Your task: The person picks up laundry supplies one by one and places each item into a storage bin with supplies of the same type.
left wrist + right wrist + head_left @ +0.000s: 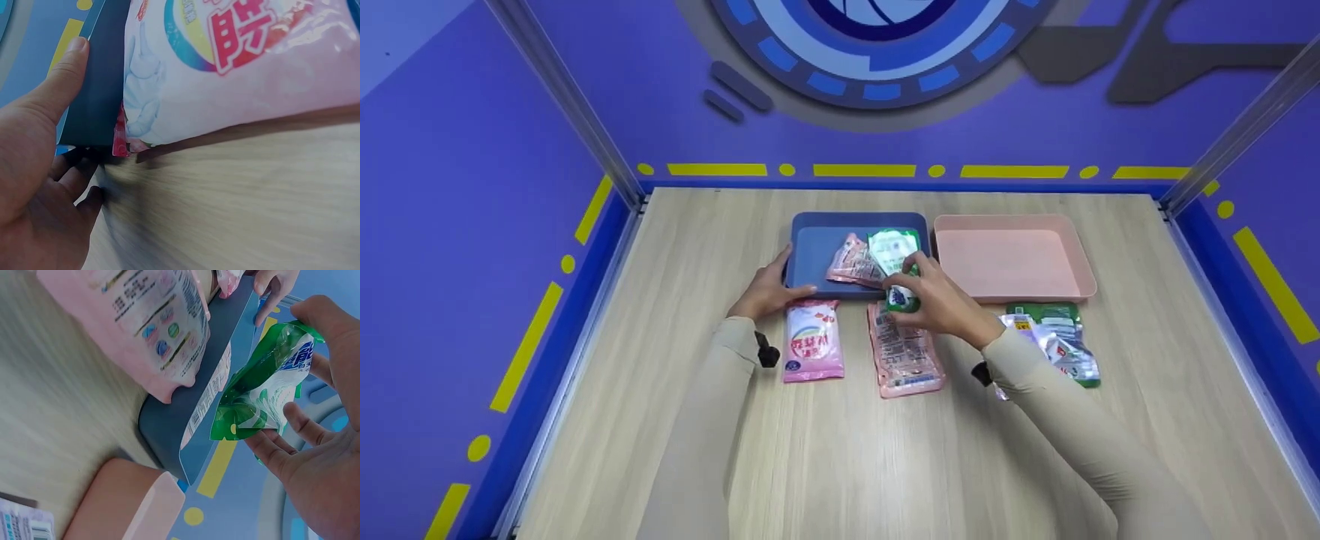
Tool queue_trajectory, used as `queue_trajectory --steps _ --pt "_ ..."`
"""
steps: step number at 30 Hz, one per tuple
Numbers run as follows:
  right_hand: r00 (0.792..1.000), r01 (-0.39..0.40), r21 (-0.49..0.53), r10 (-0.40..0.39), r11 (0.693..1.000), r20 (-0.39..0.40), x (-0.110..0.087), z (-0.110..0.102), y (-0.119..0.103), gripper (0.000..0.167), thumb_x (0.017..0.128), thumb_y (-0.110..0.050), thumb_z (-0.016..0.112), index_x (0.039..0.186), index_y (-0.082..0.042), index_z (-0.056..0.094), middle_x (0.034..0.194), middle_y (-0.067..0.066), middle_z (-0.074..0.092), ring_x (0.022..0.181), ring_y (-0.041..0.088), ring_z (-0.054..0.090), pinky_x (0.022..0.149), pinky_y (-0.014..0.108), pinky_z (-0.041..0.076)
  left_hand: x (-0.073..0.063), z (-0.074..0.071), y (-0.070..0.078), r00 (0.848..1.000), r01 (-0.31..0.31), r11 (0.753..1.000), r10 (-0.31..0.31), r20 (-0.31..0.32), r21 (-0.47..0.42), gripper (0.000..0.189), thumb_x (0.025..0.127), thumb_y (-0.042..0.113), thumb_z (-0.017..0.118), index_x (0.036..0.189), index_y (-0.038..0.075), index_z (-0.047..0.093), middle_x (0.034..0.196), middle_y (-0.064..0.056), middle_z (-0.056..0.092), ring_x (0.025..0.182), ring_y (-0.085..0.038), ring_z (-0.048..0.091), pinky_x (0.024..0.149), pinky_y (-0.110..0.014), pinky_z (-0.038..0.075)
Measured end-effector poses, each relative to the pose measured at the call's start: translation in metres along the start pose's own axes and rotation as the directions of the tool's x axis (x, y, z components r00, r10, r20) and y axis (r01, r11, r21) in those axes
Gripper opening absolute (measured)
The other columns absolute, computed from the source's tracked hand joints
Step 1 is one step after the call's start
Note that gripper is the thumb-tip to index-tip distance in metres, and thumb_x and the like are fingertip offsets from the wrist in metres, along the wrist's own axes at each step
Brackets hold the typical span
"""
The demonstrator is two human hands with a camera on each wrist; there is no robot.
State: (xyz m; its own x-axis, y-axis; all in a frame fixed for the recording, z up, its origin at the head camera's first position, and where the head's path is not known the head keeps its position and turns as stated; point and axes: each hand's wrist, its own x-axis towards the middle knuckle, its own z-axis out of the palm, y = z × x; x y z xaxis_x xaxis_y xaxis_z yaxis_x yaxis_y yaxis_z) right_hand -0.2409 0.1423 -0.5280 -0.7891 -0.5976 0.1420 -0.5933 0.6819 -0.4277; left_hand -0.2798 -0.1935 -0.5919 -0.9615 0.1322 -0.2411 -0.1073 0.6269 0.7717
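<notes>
My right hand (941, 300) pinches a green-and-white pouch (267, 382) between thumb and fingers over the front right part of the blue tray (817, 234). The pouch looks bent, and my fingers cover part of it. A pink pouch (851, 262) lies inside the tray, left of the green one. At the tray's front left corner my left hand (765, 291) rests against the outside, thumb along the front wall, fingers along the left side. Just in front of that thumb lies a pink-and-white packet (814, 341) with a rainbow print.
A larger pink pouch (907, 356) lies in front of the blue tray. To the right stands a pink tray (1012, 262), with a green-and-silver pouch (1069, 337) and a purple-white packet (1027, 330) before it, partly behind my right sleeve. Blue-purple walls border the table.
</notes>
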Motion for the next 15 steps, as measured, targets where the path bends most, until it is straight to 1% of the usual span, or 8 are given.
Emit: queue_trajectory --steps 5,12,15 --pt "1.0 -0.011 -0.008 0.011 1.0 0.011 0.006 -0.001 0.004 0.043 0.083 -0.032 0.086 0.124 -0.023 0.073 0.129 0.009 0.045 0.115 0.029 0.047 0.092 0.044 0.057 0.001 0.001 -0.001 1.0 0.011 1.0 -0.011 -0.002 0.008 0.109 0.09 0.043 0.08 0.167 0.02 0.007 0.171 -0.014 0.014 0.157 -0.032 0.015 0.126 -0.046 0.018" --pt "1.0 0.017 -0.027 -0.017 0.999 0.014 0.015 -0.003 0.009 0.043 0.083 -0.031 0.086 0.123 -0.022 0.073 0.126 0.011 0.047 0.109 0.028 0.047 0.084 0.04 0.054 0.001 0.001 -0.001 1.0 0.015 1.0 -0.015 -0.003 0.021 0.109 0.089 0.043 0.08 0.167 0.021 0.007 0.171 -0.015 0.015 0.157 -0.033 0.015 0.126 -0.049 0.018" --pt "1.0 0.002 -0.012 -0.002 1.0 0.017 0.019 -0.004 0.01 0.043 0.083 -0.03 0.087 0.123 -0.022 0.073 0.127 0.01 0.046 0.111 0.028 0.046 0.087 0.041 0.055 0.001 0.001 0.0 1.0 0.015 1.0 -0.014 -0.008 0.017 0.109 0.09 0.042 0.08 0.167 0.021 0.007 0.171 -0.015 0.015 0.156 -0.033 0.015 0.126 -0.049 0.018"
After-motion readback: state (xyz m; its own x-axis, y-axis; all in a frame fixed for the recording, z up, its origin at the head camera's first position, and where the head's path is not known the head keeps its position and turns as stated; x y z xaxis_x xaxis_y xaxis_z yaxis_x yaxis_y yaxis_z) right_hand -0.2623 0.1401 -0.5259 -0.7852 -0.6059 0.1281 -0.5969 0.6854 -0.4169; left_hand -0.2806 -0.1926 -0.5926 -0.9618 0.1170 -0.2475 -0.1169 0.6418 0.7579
